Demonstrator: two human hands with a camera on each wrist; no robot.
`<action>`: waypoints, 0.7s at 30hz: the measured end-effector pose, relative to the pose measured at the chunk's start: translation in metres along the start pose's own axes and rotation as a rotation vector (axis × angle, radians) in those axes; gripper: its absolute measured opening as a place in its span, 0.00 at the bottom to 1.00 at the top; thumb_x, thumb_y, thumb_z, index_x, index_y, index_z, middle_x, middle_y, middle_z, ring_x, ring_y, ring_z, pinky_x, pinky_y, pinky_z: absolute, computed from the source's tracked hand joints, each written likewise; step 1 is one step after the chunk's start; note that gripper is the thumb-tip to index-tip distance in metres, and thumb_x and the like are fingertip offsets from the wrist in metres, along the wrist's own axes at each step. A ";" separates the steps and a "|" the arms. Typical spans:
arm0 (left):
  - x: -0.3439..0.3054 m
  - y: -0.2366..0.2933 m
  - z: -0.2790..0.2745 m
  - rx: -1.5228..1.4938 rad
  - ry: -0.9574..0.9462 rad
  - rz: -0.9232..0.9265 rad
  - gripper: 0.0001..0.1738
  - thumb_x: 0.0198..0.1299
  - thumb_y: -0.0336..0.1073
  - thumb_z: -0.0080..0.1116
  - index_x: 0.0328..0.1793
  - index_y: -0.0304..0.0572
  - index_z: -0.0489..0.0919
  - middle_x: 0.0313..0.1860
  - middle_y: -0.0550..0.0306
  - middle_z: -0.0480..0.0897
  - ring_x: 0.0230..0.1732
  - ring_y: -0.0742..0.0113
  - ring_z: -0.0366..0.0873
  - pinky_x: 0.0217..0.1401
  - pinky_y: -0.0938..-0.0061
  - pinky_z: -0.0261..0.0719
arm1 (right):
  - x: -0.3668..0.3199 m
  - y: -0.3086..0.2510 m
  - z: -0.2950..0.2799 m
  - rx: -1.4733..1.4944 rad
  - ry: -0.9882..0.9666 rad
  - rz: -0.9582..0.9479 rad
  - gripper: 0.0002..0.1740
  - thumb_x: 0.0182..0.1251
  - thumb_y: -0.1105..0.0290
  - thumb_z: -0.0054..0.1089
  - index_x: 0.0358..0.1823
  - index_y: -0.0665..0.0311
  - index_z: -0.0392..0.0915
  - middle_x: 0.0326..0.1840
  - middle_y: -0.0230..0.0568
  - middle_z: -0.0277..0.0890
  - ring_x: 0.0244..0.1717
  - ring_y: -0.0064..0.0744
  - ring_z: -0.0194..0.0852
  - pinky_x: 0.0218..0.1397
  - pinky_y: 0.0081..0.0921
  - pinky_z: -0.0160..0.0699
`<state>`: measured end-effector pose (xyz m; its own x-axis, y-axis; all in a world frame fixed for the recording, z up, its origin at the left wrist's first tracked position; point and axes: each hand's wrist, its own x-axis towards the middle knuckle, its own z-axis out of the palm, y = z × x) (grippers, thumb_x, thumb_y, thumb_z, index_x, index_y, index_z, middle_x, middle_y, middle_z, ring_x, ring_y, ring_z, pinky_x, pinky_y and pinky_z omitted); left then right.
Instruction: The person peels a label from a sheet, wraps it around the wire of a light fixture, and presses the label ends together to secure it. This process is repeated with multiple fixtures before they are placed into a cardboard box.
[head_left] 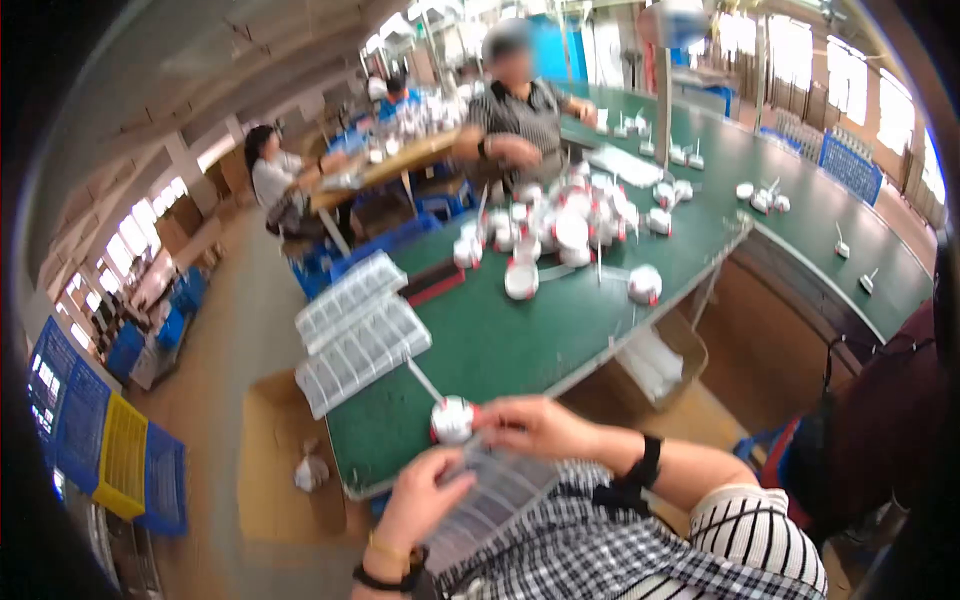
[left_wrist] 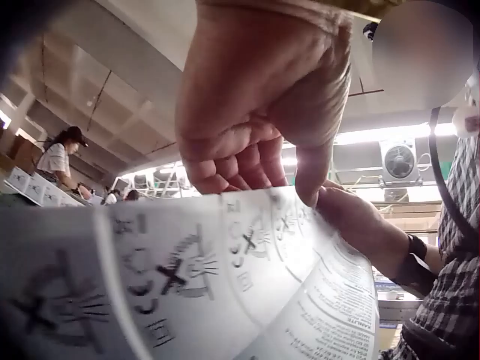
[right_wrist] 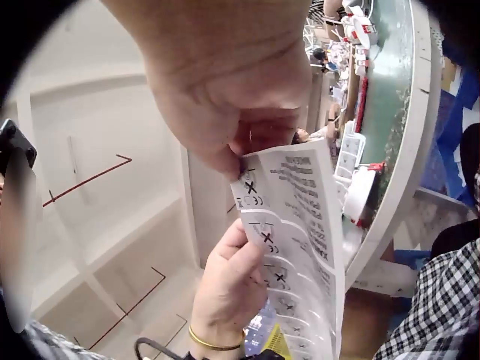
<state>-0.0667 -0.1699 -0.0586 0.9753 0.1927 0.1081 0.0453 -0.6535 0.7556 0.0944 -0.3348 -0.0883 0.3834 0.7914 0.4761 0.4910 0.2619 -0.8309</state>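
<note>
A sheet of printed labels (right_wrist: 296,225), with rows of small symbols and text, stands between my two hands above my lap. My left hand (head_left: 425,497) pinches the sheet's edge between thumb and fingers; the left wrist view shows that hand (left_wrist: 259,90) over the sheet's top edge. With thumb and fingertips, my right hand (right_wrist: 225,90) pinches the upper corner of the sheet. In the head view the right hand (head_left: 545,426) is beside a round white lamp-like unit (head_left: 453,421) with red sides and a thin stem, at the green table's near edge.
More label sheets (head_left: 365,345) lie on the green table (head_left: 480,350) at the left. A heap of similar white units (head_left: 570,220) covers its middle. A cardboard box (head_left: 285,450) stands on the floor at left. Another person (head_left: 520,115) sits across the table.
</note>
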 end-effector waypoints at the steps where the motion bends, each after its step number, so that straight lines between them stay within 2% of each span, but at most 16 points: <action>1: 0.006 -0.002 0.004 -0.027 0.005 -0.017 0.17 0.54 0.31 0.66 0.50 0.35 0.79 0.37 0.54 0.81 0.36 0.71 0.77 0.41 0.75 0.76 | -0.002 -0.001 -0.003 -0.022 0.048 0.015 0.16 0.65 0.74 0.61 0.54 0.62 0.78 0.42 0.38 0.80 0.41 0.24 0.75 0.46 0.24 0.77; 2: 0.010 -0.003 0.006 -0.071 -0.026 -0.054 0.16 0.56 0.31 0.64 0.50 0.34 0.78 0.38 0.54 0.82 0.38 0.72 0.78 0.42 0.76 0.76 | -0.006 0.001 0.001 -0.030 0.083 0.039 0.16 0.64 0.75 0.61 0.54 0.62 0.78 0.42 0.38 0.80 0.40 0.24 0.75 0.45 0.24 0.77; 3: 0.012 -0.013 0.011 -0.247 -0.040 -0.021 0.16 0.57 0.30 0.63 0.51 0.33 0.78 0.38 0.53 0.83 0.38 0.72 0.79 0.42 0.76 0.76 | -0.007 -0.006 0.001 -0.010 0.065 0.144 0.17 0.64 0.75 0.62 0.55 0.62 0.77 0.43 0.38 0.80 0.40 0.23 0.75 0.44 0.23 0.77; 4: 0.013 -0.010 0.008 -0.226 -0.067 -0.009 0.16 0.58 0.29 0.62 0.52 0.34 0.78 0.40 0.63 0.80 0.40 0.77 0.74 0.44 0.78 0.74 | -0.010 -0.018 -0.001 0.002 0.040 0.225 0.18 0.63 0.75 0.62 0.55 0.63 0.77 0.43 0.38 0.80 0.40 0.22 0.75 0.44 0.22 0.77; 6: 0.014 -0.014 0.003 -0.264 -0.079 0.019 0.15 0.58 0.30 0.63 0.50 0.34 0.79 0.40 0.62 0.81 0.40 0.78 0.74 0.46 0.79 0.74 | -0.017 -0.023 0.003 0.024 0.032 0.229 0.22 0.61 0.77 0.63 0.57 0.62 0.75 0.44 0.36 0.79 0.40 0.23 0.75 0.42 0.22 0.77; 8: 0.022 -0.013 -0.013 -0.144 0.043 0.026 0.12 0.58 0.33 0.63 0.47 0.35 0.79 0.33 0.66 0.78 0.35 0.79 0.71 0.40 0.79 0.73 | -0.012 -0.030 0.009 -0.152 0.278 -0.004 0.23 0.58 0.80 0.63 0.56 0.62 0.75 0.45 0.36 0.77 0.41 0.26 0.75 0.40 0.21 0.76; 10: 0.036 -0.015 -0.039 -0.132 0.291 0.020 0.11 0.59 0.33 0.63 0.44 0.34 0.79 0.30 0.67 0.75 0.33 0.80 0.68 0.38 0.80 0.71 | -0.009 -0.048 0.005 -0.421 0.314 -0.073 0.22 0.56 0.82 0.63 0.53 0.62 0.77 0.46 0.37 0.74 0.43 0.30 0.75 0.40 0.21 0.76; 11: 0.047 -0.014 -0.048 -0.137 0.420 0.042 0.10 0.60 0.33 0.62 0.43 0.35 0.79 0.30 0.68 0.75 0.33 0.81 0.68 0.37 0.80 0.71 | -0.005 -0.057 0.006 -0.329 0.191 -0.084 0.18 0.58 0.80 0.64 0.51 0.63 0.77 0.46 0.37 0.74 0.44 0.27 0.75 0.42 0.22 0.77; 12: 0.057 -0.013 -0.059 -0.143 0.541 0.067 0.09 0.61 0.34 0.62 0.42 0.35 0.79 0.30 0.68 0.75 0.33 0.82 0.68 0.37 0.81 0.71 | -0.003 -0.049 0.015 0.064 0.010 0.060 0.16 0.64 0.74 0.62 0.53 0.66 0.75 0.49 0.38 0.75 0.45 0.26 0.75 0.44 0.22 0.78; 14: 0.074 -0.002 -0.077 -0.175 0.544 0.081 0.10 0.63 0.34 0.61 0.44 0.35 0.79 0.33 0.67 0.77 0.34 0.83 0.69 0.39 0.83 0.71 | 0.021 -0.077 0.034 0.451 -0.379 0.397 0.19 0.69 0.67 0.59 0.57 0.70 0.71 0.54 0.41 0.74 0.46 0.25 0.75 0.46 0.23 0.78; 16: 0.090 0.022 -0.084 -0.408 0.703 0.302 0.09 0.62 0.33 0.60 0.44 0.34 0.79 0.30 0.65 0.79 0.30 0.82 0.70 0.35 0.82 0.71 | 0.036 -0.063 0.059 0.539 -0.513 0.474 0.25 0.69 0.63 0.59 0.60 0.72 0.67 0.54 0.44 0.75 0.46 0.26 0.76 0.47 0.23 0.78; 18: 0.096 0.047 -0.088 -0.472 0.722 0.359 0.09 0.63 0.33 0.60 0.46 0.35 0.79 0.31 0.68 0.79 0.30 0.83 0.70 0.35 0.84 0.71 | 0.052 -0.059 0.074 0.565 -0.572 0.512 0.28 0.68 0.61 0.60 0.62 0.72 0.66 0.50 0.44 0.77 0.44 0.26 0.76 0.47 0.24 0.79; 19: 0.098 0.053 -0.091 -0.527 0.704 0.383 0.10 0.63 0.33 0.60 0.46 0.35 0.78 0.32 0.67 0.79 0.31 0.83 0.70 0.36 0.84 0.71 | 0.062 -0.061 0.073 0.368 -0.775 0.455 0.27 0.68 0.60 0.60 0.61 0.72 0.67 0.46 0.43 0.79 0.42 0.27 0.77 0.47 0.25 0.79; 20: 0.100 0.054 -0.095 -0.577 0.691 0.402 0.11 0.64 0.34 0.60 0.47 0.34 0.78 0.33 0.67 0.79 0.32 0.83 0.70 0.36 0.84 0.71 | 0.065 -0.068 0.068 0.338 -0.968 0.411 0.24 0.68 0.59 0.60 0.55 0.72 0.73 0.44 0.42 0.80 0.41 0.27 0.78 0.47 0.26 0.78; 21: 0.102 0.051 -0.098 -0.592 0.679 0.410 0.11 0.64 0.34 0.59 0.47 0.33 0.78 0.34 0.66 0.80 0.33 0.83 0.71 0.37 0.84 0.71 | 0.065 -0.073 0.064 0.350 -1.034 0.316 0.23 0.68 0.58 0.60 0.53 0.72 0.75 0.44 0.41 0.81 0.42 0.27 0.78 0.48 0.26 0.78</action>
<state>0.0138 -0.1120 0.0547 0.5519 0.5333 0.6411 -0.5637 -0.3279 0.7581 0.0331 -0.2668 -0.0153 -0.4577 0.8834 -0.1002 0.1792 -0.0187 -0.9836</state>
